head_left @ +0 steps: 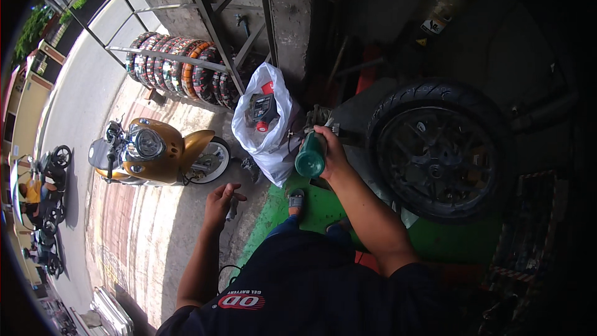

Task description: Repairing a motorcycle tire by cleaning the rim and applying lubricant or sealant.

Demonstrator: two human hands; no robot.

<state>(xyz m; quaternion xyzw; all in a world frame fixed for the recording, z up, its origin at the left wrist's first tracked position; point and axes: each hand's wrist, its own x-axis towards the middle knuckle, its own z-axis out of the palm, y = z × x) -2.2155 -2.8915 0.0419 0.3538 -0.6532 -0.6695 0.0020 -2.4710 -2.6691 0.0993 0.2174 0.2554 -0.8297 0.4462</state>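
My right hand (333,155) is wrapped round a green bottle (310,163), its round end turned toward me. The bottle is beside an open white plastic bag (272,158). Inside the bag are dark containers (264,108), one with a red cap. Lower and to the left, my left hand (221,206) is held in the air with curled fingers. A small greyish thing (232,209) shows at its fingers, too small to name. To the right of my right hand, a motorcycle wheel with a black tyre (438,210) lies flat.
A gold scooter (149,149) stands at left on the sunlit pavement. Several wrapped tyres (177,68) line a metal rack (202,9) behind it. Green floor (280,202) lies under my feet. A dark crate-like rack (522,227) is at right. Parked motorcycles (53,174) line the far-left road.
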